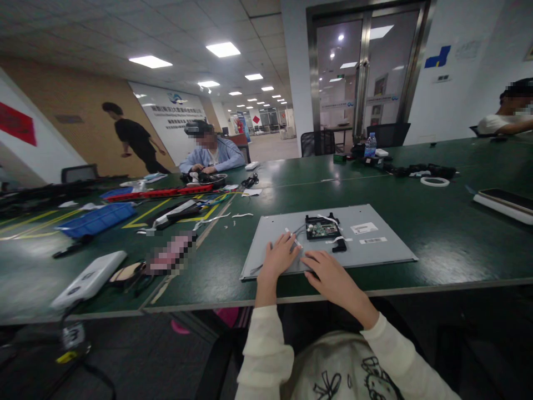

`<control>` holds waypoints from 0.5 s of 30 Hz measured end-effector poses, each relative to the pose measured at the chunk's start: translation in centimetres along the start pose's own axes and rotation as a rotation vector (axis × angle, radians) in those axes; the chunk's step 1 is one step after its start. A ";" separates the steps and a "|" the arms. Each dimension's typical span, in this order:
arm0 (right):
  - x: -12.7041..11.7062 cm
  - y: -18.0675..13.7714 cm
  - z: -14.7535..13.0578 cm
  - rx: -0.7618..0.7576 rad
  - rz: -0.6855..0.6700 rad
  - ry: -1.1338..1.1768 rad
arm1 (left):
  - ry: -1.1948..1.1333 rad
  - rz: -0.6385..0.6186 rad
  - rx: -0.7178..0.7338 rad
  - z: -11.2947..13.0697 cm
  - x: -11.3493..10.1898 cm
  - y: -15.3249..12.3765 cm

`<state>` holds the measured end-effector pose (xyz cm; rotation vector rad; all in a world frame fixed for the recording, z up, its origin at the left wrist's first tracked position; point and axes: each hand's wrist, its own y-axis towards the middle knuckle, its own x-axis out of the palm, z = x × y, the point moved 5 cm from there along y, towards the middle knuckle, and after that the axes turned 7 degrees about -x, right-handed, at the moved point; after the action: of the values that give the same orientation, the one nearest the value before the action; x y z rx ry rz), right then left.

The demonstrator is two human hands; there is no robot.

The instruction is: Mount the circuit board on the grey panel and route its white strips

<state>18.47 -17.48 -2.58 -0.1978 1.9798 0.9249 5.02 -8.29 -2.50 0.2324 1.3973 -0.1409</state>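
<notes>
A flat grey display panel (391, 250) lies face down or back up on the green table in front of me. On its back sits a green circuit board (323, 229) in a black bracket (339, 244), with white tape strips (342, 239) across it. My left hand (281, 256) rests on the panel left of the board, fingers stretched out beside a cable and a tape strip (293, 238). My right hand (327, 270) is over the panel's near edge, below the board, fingers apart and slightly bent. Nothing shows held in either hand.
Left on the table (458, 233) lie a white power bank (89, 279), a pink item (172, 253) and a blue tray (97, 220). A phone (510, 199) lies at the right. Farther back are a tape roll (435, 181) and a bottle (370, 145). One person sits opposite.
</notes>
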 end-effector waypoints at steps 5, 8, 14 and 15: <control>0.0 -0.2 -0.1 0.007 0.005 -0.005 | -0.018 0.098 0.000 0.3 -0.4 -0.5; -0.2 -0.3 -0.1 0.022 0.023 -0.016 | -0.060 0.231 -0.025 0.6 -1.7 -0.7; -0.2 -0.4 -0.2 -0.003 0.020 -0.001 | -0.281 0.752 -0.115 -0.4 -5.6 -1.8; -0.1 -0.4 -0.2 -0.004 0.012 -0.001 | -0.314 0.807 -0.123 -0.7 -5.9 -2.0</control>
<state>18.58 -17.89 -2.66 -0.1876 1.9802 0.9364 2.91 -10.30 3.06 0.6237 0.9128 0.5535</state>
